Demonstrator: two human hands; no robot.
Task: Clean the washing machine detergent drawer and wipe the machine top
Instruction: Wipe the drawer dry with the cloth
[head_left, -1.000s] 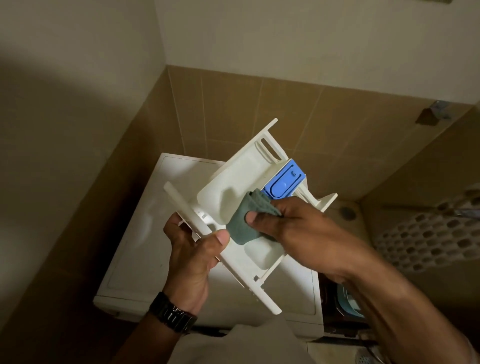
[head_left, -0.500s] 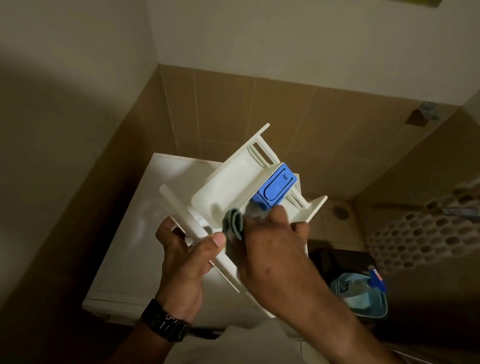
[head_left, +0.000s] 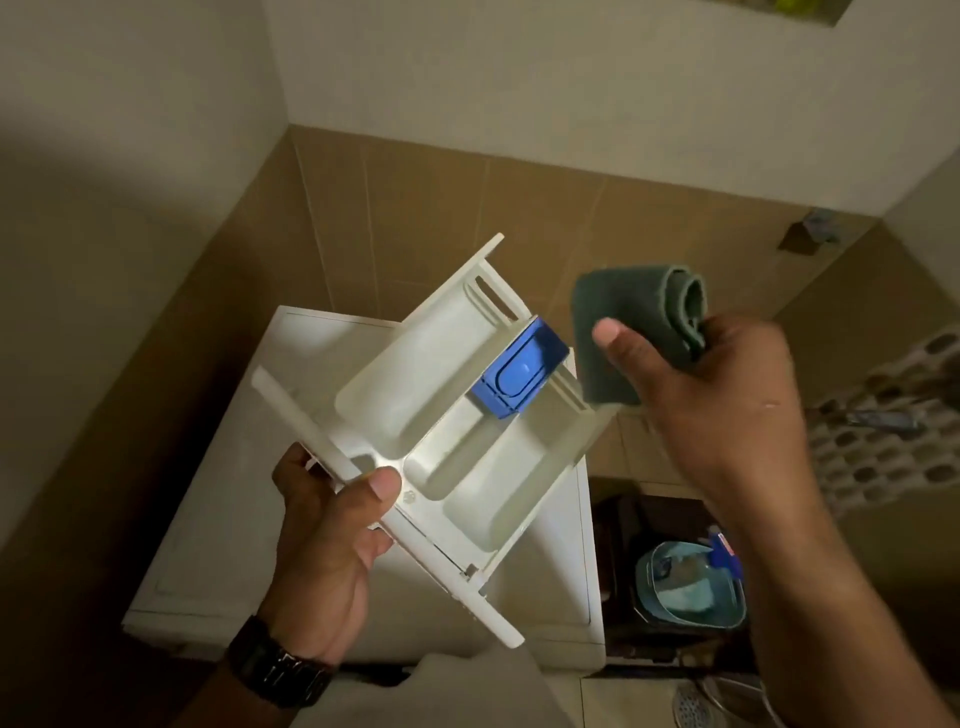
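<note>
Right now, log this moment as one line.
left hand: grips detergent drawer | right hand: holds green cloth, off drawer | over machine top

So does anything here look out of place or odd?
Only the white plastic detergent drawer: it is out of the white washing machine, held tilted above it by the left hand. The right hand holds a folded green cloth clear of it. Nothing looks spilled or broken.

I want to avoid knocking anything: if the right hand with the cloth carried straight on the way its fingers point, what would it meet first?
Probably nothing near: the right hand, gripping the green cloth, points up and away, beside the drawer, toward the tiled wall. Depth is unclear.
</note>
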